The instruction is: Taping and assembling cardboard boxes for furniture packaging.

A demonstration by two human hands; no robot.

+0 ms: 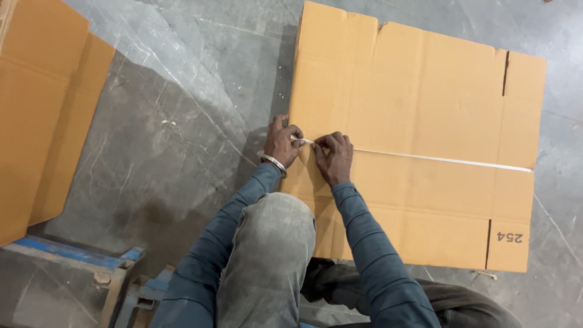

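A flat stack of brown cardboard sheets lies on the grey floor in front of me. A thin white strap runs across it from its left edge to its right edge. My left hand, with a metal bangle on the wrist, pinches the strap's end at the cardboard's left edge. My right hand rests on the cardboard just beside it, fingers closed on the same strap. My knee in grey trousers sits below both hands.
Another stack of brown cardboard stands at the left. A blue metal frame lies at the bottom left. Grey stone floor separates the two stacks.
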